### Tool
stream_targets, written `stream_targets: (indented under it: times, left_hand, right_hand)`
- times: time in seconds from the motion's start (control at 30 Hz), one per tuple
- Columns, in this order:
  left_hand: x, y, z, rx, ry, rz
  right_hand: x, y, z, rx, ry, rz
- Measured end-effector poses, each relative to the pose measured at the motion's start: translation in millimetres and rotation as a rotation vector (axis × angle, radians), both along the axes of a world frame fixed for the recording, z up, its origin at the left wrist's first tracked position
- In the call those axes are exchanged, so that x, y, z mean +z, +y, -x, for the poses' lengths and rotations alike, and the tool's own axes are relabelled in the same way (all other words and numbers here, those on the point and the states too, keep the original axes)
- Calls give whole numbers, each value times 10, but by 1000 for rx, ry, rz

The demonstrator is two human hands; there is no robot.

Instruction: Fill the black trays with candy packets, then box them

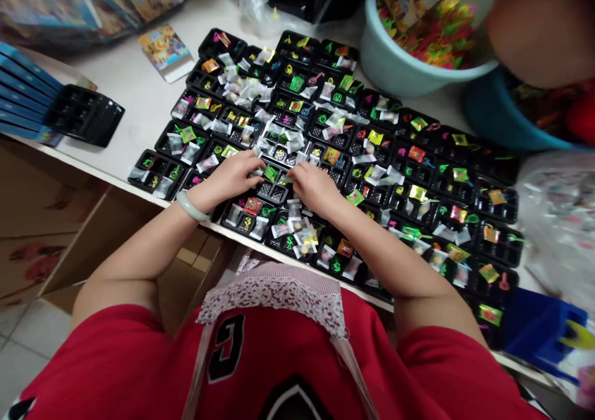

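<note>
Black compartment trays [272, 192] cover the table in front of me, filled with small wrapped sweets and plastic trinkets. My left hand [237, 173] reaches over one tray's left side, fingers bent and a little apart, beside a green packet [270, 173]. Nothing shows in its grasp. On the same tray's right side, my right hand [313, 186] has its fingertips closed together; whatever they pinch is hidden. White-wrapped sweets [304, 234] lie heaped on the tray just below. Another tray, with a red packet [252, 206], sits below my left hand.
A light blue tub [404, 73] of colourful plastic trinkets stands at the back right, near a darker blue tub [493, 107]. Stacked black trays [86, 115] and blue cards [23, 91] lie left. A blue bin [542, 327] is at the right edge.
</note>
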State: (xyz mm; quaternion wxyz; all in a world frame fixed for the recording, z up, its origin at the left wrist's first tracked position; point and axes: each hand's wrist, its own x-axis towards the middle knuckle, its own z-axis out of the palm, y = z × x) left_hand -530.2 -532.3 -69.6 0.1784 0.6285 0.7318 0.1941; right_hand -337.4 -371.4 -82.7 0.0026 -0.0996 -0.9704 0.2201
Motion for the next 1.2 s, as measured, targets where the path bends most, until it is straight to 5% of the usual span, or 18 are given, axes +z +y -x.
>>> stream_targets:
  times: [0.2,0.3,0.5,0.67,0.87,1.2]
  left_hand:
    - [-35,-55,-2,66,-25,-54]
    - [-7,-81,-40,65,-32,-62]
    - [89,-132,-464,-99,-106,-24]
    - [41,-244,-981,-242,4,98]
    - [-16,-389,-1260,-179,128,122]
    - [-61,-559,-1464,97,36,187]
  right_hand:
    - [-125,62,39,322,186,212]
    - [-140,104,8,370,187,285]
    - [60,106,-465,25,144,198]
    - [78,-269,-570,-27,-27,-24]
    - [29,-440,-530,-49,-32,-102]
    - [78,-525,-479,-109,-74,-104]
